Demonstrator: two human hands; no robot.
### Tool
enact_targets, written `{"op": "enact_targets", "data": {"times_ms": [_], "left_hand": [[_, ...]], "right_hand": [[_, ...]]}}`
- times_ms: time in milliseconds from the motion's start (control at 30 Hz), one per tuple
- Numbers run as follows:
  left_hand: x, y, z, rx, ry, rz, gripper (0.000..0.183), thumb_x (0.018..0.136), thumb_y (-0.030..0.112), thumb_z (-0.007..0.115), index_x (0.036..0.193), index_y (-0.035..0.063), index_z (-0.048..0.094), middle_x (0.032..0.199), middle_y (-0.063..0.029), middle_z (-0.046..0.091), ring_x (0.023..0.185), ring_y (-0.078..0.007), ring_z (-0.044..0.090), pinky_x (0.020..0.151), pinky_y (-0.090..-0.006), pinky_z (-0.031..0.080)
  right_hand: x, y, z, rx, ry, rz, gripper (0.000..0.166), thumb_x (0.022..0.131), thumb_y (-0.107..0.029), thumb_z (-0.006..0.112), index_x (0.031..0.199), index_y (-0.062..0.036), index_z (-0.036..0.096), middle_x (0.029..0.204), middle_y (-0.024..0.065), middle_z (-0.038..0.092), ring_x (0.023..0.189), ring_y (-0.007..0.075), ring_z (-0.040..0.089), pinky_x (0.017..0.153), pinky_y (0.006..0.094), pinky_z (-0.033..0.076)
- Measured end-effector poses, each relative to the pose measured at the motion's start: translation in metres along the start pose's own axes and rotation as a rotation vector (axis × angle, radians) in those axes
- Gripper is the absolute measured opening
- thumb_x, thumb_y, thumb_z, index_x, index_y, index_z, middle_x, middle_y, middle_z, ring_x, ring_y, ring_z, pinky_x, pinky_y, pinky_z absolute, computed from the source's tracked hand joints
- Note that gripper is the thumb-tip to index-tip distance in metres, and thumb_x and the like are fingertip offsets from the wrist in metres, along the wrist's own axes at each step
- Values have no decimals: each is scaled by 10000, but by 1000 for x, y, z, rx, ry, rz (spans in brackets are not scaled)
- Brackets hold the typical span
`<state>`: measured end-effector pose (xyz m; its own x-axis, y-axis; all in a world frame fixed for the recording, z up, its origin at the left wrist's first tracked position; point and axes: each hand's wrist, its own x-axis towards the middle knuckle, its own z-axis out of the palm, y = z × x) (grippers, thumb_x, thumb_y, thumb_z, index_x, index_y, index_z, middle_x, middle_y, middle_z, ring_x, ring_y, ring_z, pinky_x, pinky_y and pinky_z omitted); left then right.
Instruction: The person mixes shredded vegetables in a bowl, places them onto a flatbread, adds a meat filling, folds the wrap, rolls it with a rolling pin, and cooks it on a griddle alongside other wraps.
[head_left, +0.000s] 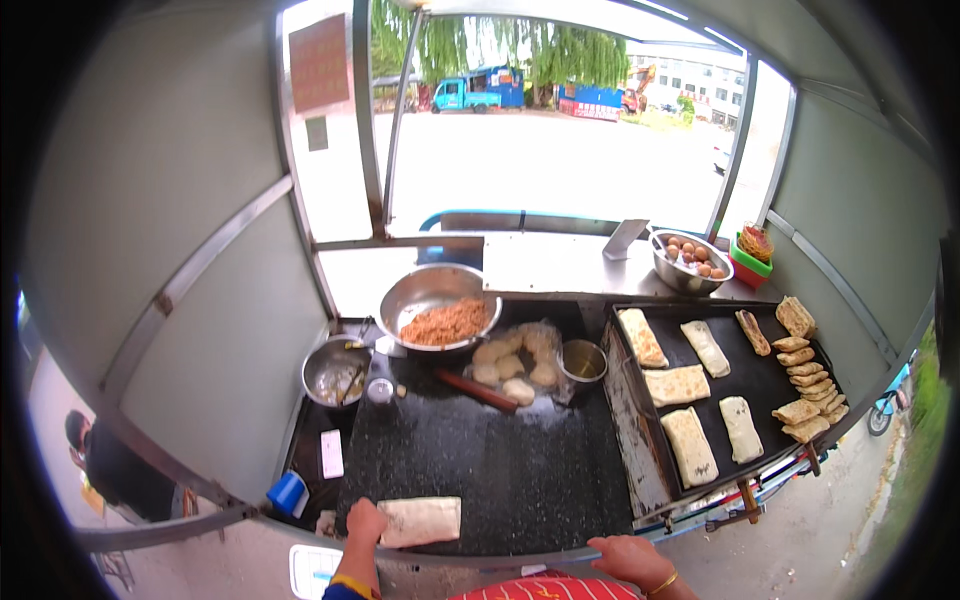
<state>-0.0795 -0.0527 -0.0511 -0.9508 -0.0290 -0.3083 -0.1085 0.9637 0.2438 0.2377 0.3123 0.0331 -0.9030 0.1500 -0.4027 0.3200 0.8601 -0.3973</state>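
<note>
My left hand (366, 519) is at the left end of a flat, folded rectangle of raw dough (420, 521) near the front edge of a black stone worktop (487, 465). Its fingers are curled, and whether they pinch the dough is hidden. Over the front edge, further right, my right hand (631, 561) reaches leftward with fingers extended and nothing seen in it. A wooden rolling pin (477, 390) lies farther back, beside dough balls (510, 367) under clear plastic. Behind them stands a large metal bowl (390, 300) of reddish-brown filling (447, 321).
On the right, a black griddle (712, 390) carries several flatbreads (688, 446). A metal pot (583, 361) sits beside it. The back shelf holds a bowl of eggs (690, 262). At left are a smaller metal bowl (335, 371), a shaker (380, 391) and a blue cup (288, 493).
</note>
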Motion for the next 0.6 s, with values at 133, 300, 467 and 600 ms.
{"op": "enact_targets", "data": {"times_ms": [133, 300, 467, 600], "left_hand": [[14, -10, 20, -139, 49, -214, 417, 836, 240, 664, 1148, -35, 644, 1133, -288, 656, 1081, -437, 634, 919, -464, 522], [12, 6, 11, -117, -104, -279, 453, 838, 325, 685, 1080, -58, 688, 1121, -280, 668, 1071, -417, 647, 902, -453, 528], [12, 2, 16, -77, -41, -255, 508, 814, 386, 686, 1046, -66, 700, 1097, -273, 676, 1050, -405, 654, 897, -455, 524], [12, -1, 23, -179, 22, -297, 551, 820, 426, 677, 1019, -87, 695, 1088, -291, 673, 1066, -426, 639, 919, -453, 513]], "right_hand": [[38, 12, -7, -5, -45, -106, 437, 877, -329, 645, 1250, -106, 600, 1011, 159, 694, 987, 340, 668, 813, 462, 535], [67, 32, -4, 34, 188, -291, 269, 832, -274, 677, 1006, -71, 657, 860, 163, 682, 817, 381, 656, 694, 482, 521], [91, 36, -13, -35, 85, -236, 296, 811, -254, 685, 1042, -72, 648, 887, 171, 684, 848, 363, 667, 720, 484, 530], [102, 18, -27, -39, 101, -213, 306, 803, -235, 694, 1056, -70, 645, 896, 174, 683, 860, 353, 672, 725, 478, 533]]}}
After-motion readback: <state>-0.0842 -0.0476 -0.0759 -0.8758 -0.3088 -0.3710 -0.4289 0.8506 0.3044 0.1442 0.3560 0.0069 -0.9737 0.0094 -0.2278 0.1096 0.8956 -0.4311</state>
